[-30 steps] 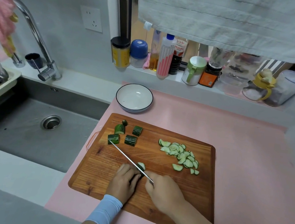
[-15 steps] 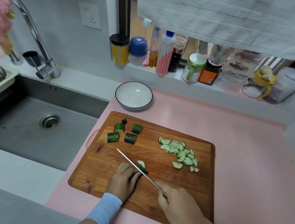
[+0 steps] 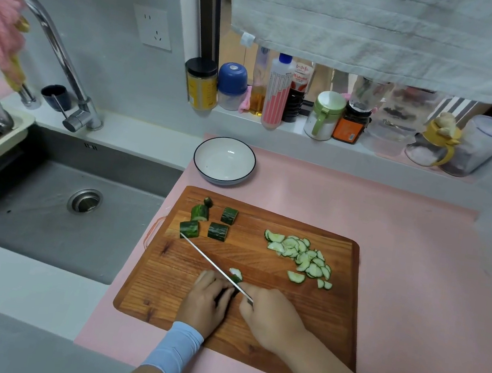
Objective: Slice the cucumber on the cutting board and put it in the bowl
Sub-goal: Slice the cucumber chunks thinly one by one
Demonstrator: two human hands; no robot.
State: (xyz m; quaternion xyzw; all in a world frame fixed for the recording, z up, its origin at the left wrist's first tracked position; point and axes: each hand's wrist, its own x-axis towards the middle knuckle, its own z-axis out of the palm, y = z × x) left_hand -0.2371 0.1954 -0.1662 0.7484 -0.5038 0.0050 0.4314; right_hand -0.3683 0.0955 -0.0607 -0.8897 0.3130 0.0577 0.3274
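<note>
Board [image 3: 250, 323]: wooden, on pink mat [image 3: 404, 240] beside sink [image 3: 44, 215].
Left hand [image 3: 206, 302]: fingers curled, pinning a cucumber piece [image 3: 236, 276] to the board's near centre.
Right hand [image 3: 272, 318]: clenched round the handle of the knife [image 3: 211, 263]; blade lies against the piece, tip touching the nearest chunk.
Chunks [image 3: 210, 220]: four, plus an end, at the far left corner.
Slices [image 3: 301, 257]: heaped to the right.
Bowl [image 3: 224, 161]: white, behind the board, no cucumber inside.
</note>
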